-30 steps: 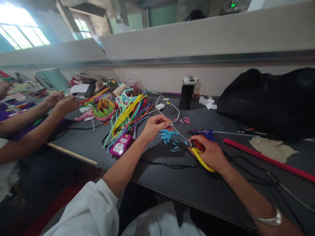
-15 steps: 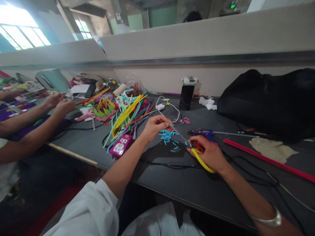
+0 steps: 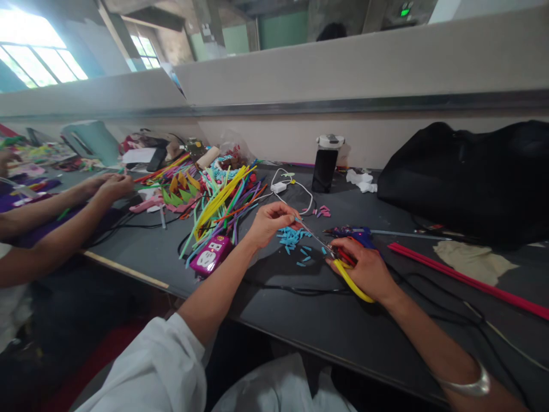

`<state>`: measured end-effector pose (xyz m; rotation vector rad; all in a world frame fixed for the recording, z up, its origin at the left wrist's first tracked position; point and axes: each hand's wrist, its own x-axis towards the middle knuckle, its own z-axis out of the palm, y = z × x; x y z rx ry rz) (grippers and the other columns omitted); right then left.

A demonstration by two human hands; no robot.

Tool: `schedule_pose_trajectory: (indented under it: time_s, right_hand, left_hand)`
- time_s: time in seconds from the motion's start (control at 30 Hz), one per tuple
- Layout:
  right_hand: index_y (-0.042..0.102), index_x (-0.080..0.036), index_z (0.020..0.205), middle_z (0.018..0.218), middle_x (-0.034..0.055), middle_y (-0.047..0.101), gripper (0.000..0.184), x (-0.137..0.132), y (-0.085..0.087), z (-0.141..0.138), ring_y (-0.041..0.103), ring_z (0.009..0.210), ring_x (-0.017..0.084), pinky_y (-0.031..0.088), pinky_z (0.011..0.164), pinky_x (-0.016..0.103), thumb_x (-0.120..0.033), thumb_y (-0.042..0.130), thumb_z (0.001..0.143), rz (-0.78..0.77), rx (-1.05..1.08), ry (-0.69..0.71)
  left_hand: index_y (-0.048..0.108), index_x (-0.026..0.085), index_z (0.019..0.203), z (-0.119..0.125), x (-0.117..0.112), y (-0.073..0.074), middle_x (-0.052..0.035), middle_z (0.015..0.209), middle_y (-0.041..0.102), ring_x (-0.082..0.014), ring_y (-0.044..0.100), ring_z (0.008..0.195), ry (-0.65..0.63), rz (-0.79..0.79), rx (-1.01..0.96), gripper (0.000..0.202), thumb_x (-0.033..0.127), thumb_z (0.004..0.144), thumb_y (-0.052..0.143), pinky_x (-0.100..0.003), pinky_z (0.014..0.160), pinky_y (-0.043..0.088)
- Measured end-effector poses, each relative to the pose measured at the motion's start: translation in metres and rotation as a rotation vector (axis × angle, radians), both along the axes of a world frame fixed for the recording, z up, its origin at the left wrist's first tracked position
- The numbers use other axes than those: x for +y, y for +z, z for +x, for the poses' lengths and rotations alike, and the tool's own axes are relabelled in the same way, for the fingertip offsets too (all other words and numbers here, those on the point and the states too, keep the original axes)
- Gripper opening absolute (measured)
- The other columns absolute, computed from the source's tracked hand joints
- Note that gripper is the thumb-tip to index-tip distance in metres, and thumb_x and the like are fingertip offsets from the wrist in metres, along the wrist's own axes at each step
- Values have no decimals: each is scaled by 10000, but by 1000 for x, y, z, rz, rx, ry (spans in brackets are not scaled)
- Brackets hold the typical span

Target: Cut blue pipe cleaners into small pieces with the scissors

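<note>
My left hand [image 3: 274,222] is closed in a pinch on one end of a thin grey wire [image 3: 315,234] with a bit of blue at the fingertips. The wire slants down to the right, to the jaws of pliers with yellow and red handles [image 3: 352,281]. My right hand [image 3: 363,264] is wrapped round those handles. Below and between the hands lies a heap of short blue pieces [image 3: 291,236], with several strewn nearer the pliers. Small pink pieces [image 3: 323,212] lie behind them. A blue glue gun [image 3: 354,232] rests just beyond my right hand.
Left of my arm are a purple box [image 3: 210,256] and a bundle of coloured pipe cleaners [image 3: 227,197]. A bottle [image 3: 326,163], a black bag [image 3: 467,183], red sticks [image 3: 463,279] and a beige cloth [image 3: 474,262] stand or lie rightward. Black cables [image 3: 295,290] cross the table. Another person's hands [image 3: 114,186] work at left.
My hands, the wire and the pliers stay nearly where they were. At left, the other person's hands have come closer together and slightly lower.
</note>
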<state>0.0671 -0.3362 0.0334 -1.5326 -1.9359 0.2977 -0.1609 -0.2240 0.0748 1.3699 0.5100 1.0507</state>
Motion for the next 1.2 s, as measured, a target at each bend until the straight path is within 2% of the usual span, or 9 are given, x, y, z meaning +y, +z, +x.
schedule_pose_trajectory:
  time_s: [0.43,0.6,0.73,1.0,1.13,1.2]
  right_hand:
    - [616,-260,997,847,-16,706,214,1,-4,2,648,687,155,467,624,258,-371,610,815,36,-23,21]
    - [611,-269,1005,868,-17,704,233,1,-4,3,656,698,159,474,659,267,-386,630,805,69,-29,-50]
    - [610,-287,1027,856,-21,698,263,1,-2,2,655,701,165,467,658,272,-353,644,775,95,-84,-99]
    - [614,-300,1046,800,-37,688,301,-1,2,-1,649,705,150,421,597,241,-277,614,746,127,-204,-140]
    - [612,-313,1053,872,-54,694,319,-1,4,-2,653,753,135,414,614,230,-244,604,742,110,-228,-123]
    - [616,-315,1054,835,-57,685,321,-1,4,-2,647,726,129,406,603,228,-250,606,740,108,-244,-120]
  left_hand:
    - [621,125,724,2,0,-1,-42,780,678,-137,660,641,-8,-29,-4,237,308,670,763,-267,639,538]
    - [595,133,719,1,2,-4,-31,722,661,-133,639,611,-10,-77,-12,135,252,719,658,-283,632,528]
    - [562,145,668,2,2,-4,-11,685,642,-122,619,588,-7,-121,6,52,190,694,570,-271,620,521]
    - [557,148,659,5,-1,-5,-54,755,680,-183,660,635,-86,-271,8,77,225,656,559,-312,598,545]
    - [536,136,637,5,-1,-3,-66,781,684,-175,652,601,-80,-304,13,94,224,639,567,-308,575,542]
    - [534,132,622,5,-2,-1,-68,761,683,-169,645,582,-77,-297,30,89,215,632,565,-302,562,539]
